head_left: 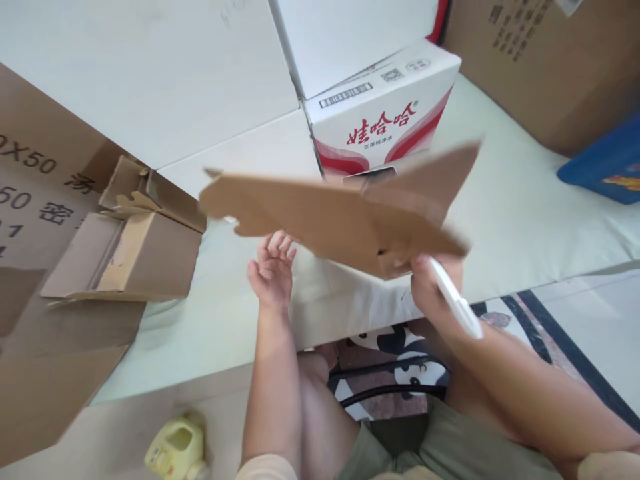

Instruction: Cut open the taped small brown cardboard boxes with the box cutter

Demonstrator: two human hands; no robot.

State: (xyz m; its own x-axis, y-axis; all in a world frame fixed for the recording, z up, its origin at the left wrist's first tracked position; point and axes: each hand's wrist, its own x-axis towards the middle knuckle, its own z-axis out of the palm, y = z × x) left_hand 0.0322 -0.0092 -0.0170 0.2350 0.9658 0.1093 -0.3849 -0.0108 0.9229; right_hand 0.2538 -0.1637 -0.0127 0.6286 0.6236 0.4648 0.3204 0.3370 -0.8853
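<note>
flattened cardboard piece [340, 213], blurred, held up in front of white carton [385, 113] printed red "娃哈哈", right hand [430, 283] clamped on its lower edge plus white pen-like tool [455, 297], left hand [273, 267] spread wide just below, brown box [30, 187] at left marked "x50"

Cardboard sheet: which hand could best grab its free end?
Probably left: the left hand is open beneath the cardboard sheet; the right hand grips its other end plus a white tool.
</note>
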